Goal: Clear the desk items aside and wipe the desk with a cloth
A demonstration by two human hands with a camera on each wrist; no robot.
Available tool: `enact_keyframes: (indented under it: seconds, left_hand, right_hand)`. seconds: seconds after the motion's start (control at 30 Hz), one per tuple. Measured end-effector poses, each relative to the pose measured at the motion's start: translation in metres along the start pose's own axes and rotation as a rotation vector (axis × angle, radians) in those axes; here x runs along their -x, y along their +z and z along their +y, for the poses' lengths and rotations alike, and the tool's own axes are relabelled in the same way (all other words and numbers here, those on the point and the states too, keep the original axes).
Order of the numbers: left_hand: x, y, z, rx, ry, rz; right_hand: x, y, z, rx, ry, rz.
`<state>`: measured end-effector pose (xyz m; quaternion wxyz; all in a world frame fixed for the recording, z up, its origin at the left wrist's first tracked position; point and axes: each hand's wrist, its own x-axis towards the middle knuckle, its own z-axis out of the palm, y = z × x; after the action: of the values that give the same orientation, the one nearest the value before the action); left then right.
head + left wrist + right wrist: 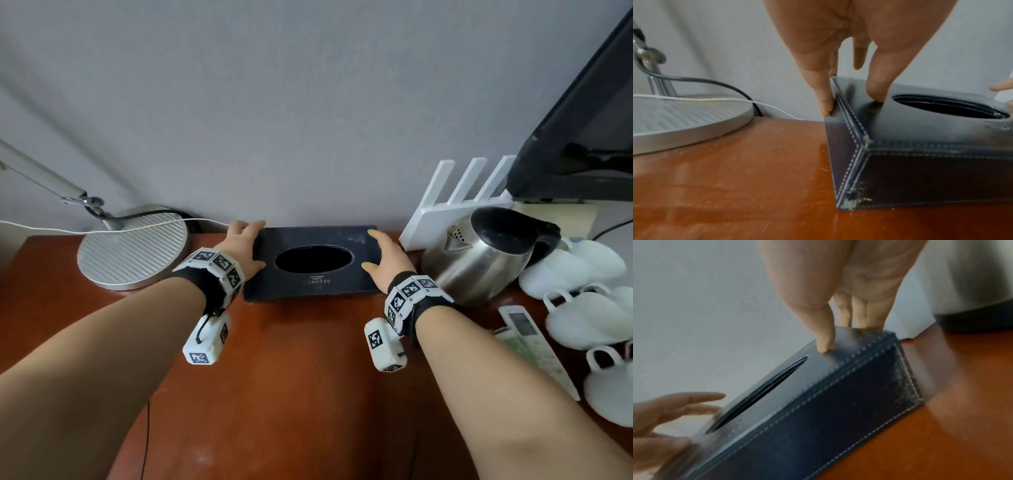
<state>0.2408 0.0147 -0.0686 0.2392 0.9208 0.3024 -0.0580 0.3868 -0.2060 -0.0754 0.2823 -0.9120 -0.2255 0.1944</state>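
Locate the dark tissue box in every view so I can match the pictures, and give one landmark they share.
Head: tissue box sits centre, against the wall, between the left hand and right hand.
Left wrist: it fills the right half, lower right, fingers on its near end.
Right wrist: it runs diagonally from lower left to centre.
Shared landmark: the oval opening in its top.
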Motion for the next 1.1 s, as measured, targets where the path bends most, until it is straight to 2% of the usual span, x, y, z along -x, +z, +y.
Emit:
enact_keyframes:
  seconds: [0.1,0.27,0.37,0.47,0.53,0.77,0.97,1.1]
  left_hand:
    - [-0.008,0.006,-0.008,-0.051,0.023,-0.024]
    - [-0.009,0.010,-0.008,-0.149,0.028,-0.025]
    - [-0.003,0.012,-0.004,-0.225,0.018,-0.144]
    - [0.010,0.012,0.004,-0.283,0.037,-0.314]
    - [0.017,0.012,0.007,-0.356,0.052,-0.371]
    - [0.012,0.010,0.010,-0.384,0.065,-0.365]
    - [0.013,0.013,0.012,-0.344,0.034,-0.354]
    - [0.018,0.012,0.015,-0.379,0.016,-0.342]
  right_hand:
    - [-0.011,0.013,0.002,0.065,-0.015,-0.044]
    - [-0.010,0.017,0.009,0.019,-0.026,-0.034]
    - [-0.003,0.016,0.008,0.054,-0.024,-0.080]
    - [0.009,0.013,0.007,0.110,-0.010,-0.211]
    - [0.016,0.009,0.006,0.153,-0.002,-0.285]
    - [0.004,0.003,-0.003,0.289,0.014,-0.296]
    - [-0.002,-0.003,-0.017,0.563,0.039,-0.379]
    - [0.007,-0.011,-0.029,0.707,0.005,-0.343]
